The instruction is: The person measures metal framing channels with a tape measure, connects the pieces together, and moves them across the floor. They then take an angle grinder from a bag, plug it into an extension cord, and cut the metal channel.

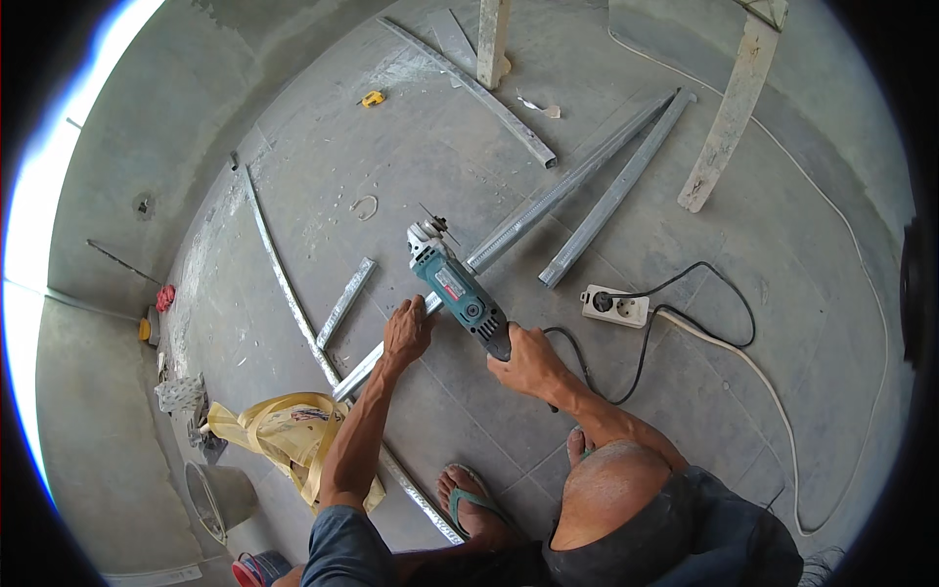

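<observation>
My right hand [533, 363] is wrapped round the rear handle of a teal and black angle grinder [456, 292]. The grinder's metal head points away from me, its thin disc seen nearly edge-on. My left hand [407, 331] closes on a long galvanized metal profile [362, 375], which runs diagonally beneath the grinder. Its near end lies over another long metal strip [284, 269] on the floor. The left fingertips are partly hidden by the hand itself. From the grinder's handle a black cord [641, 367] loops to a white power strip [615, 306].
More metal profiles [616, 191] lie on the tiled floor ahead, with a short piece [346, 303] at left. A yellow tape measure [372, 99] sits farther off. A yellow bag [293, 435] and a bucket [217, 499] stand at lower left. Wooden posts [734, 108] rise at the far right.
</observation>
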Demonstrator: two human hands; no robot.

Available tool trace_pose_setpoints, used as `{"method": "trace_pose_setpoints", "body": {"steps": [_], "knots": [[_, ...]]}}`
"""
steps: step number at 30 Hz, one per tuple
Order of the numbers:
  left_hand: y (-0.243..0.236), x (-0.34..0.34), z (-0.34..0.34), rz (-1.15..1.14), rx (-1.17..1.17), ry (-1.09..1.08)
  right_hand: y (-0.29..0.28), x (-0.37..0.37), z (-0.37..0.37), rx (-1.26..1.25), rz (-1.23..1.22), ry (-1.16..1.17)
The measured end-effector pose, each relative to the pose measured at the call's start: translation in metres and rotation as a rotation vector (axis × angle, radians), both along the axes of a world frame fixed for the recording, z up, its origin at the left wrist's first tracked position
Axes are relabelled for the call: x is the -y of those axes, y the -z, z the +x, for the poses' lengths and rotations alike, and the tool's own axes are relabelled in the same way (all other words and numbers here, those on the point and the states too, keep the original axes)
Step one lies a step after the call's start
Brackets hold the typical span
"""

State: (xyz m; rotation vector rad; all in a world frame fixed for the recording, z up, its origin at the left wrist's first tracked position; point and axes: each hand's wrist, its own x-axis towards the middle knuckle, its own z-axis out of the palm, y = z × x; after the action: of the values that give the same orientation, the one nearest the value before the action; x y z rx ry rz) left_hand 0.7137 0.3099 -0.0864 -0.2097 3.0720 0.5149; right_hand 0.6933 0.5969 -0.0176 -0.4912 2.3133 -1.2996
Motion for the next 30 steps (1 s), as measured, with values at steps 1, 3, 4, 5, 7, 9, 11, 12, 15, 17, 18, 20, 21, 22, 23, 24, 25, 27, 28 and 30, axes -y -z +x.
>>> {"method": "trace_pose_setpoints", "body": {"steps": [1, 3, 4, 5, 7, 9, 11, 12, 15, 17, 18, 20, 21, 22, 23, 24, 25, 27, 28, 30], "knots": [[0.000, 0.001, 0.000, 0.001, 0.001, -0.001, 0.002, 0.000, 0.001, -0.007, -0.002, -0.003], [0.000, 0.003, -0.001, 0.001, -0.023, 0.005, 0.004, -0.001, 0.003, -0.013, -0.003, -0.010], [0.000, 0.003, -0.001, 0.002, -0.023, 0.003, 0.002, -0.002, 0.003, 0.011, 0.011, -0.023], [-0.001, 0.004, -0.001, 0.003, -0.022, -0.002, 0.001, -0.002, 0.003, 0.035, 0.025, -0.037], [-0.002, 0.004, -0.001, 0.004, -0.020, -0.008, 0.007, -0.002, 0.004, 0.023, 0.014, -0.035], [-0.005, 0.002, -0.001, 0.006, -0.017, -0.011, 0.013, -0.002, 0.006, 0.012, 0.003, -0.030], [-0.008, 0.005, 0.000, -0.004, -0.009, -0.017, 0.015, -0.001, 0.006, 0.011, 0.037, -0.047], [-0.009, 0.006, 0.000, -0.013, 0.001, -0.020, 0.015, -0.001, 0.007, 0.010, 0.037, -0.049], [-0.009, 0.008, -0.002, -0.014, 0.000, -0.010, 0.015, -0.003, 0.008, 0.007, 0.038, -0.047], [-0.010, 0.010, -0.002, -0.003, 0.003, -0.013, 0.015, -0.002, 0.009, -0.011, 0.033, -0.059], [-0.010, 0.011, -0.002, 0.009, 0.006, -0.015, 0.015, -0.002, 0.009, -0.011, 0.032, -0.061], [-0.009, 0.013, -0.002, 0.008, 0.005, -0.014, 0.011, -0.001, 0.011, 0.002, 0.047, -0.057], [-0.009, 0.014, -0.003, 0.006, 0.005, -0.012, 0.012, -0.001, 0.011, 0.003, 0.045, -0.058], [-0.008, 0.015, -0.002, 0.008, 0.005, -0.013, 0.012, -0.002, 0.011, 0.019, 0.034, -0.056], [-0.008, 0.016, -0.002, 0.008, -0.002, -0.011, 0.013, -0.002, 0.012, 0.035, 0.024, -0.054], [-0.007, 0.017, -0.002, 0.007, -0.010, -0.009, 0.014, -0.002, 0.013, 0.035, 0.025, -0.056], [-0.007, 0.015, -0.003, 0.010, -0.010, -0.007, 0.014, -0.003, 0.013, 0.030, 0.034, -0.055], [-0.008, 0.012, -0.004, 0.013, -0.012, -0.015, 0.013, -0.006, 0.012, 0.024, 0.045, -0.053], [-0.008, 0.013, -0.004, 0.012, -0.011, -0.014, 0.013, -0.006, 0.012, 0.030, 0.045, -0.057], [-0.007, 0.014, -0.003, 0.013, -0.011, -0.013, 0.012, -0.007, 0.013, 0.037, 0.045, -0.060]]}}
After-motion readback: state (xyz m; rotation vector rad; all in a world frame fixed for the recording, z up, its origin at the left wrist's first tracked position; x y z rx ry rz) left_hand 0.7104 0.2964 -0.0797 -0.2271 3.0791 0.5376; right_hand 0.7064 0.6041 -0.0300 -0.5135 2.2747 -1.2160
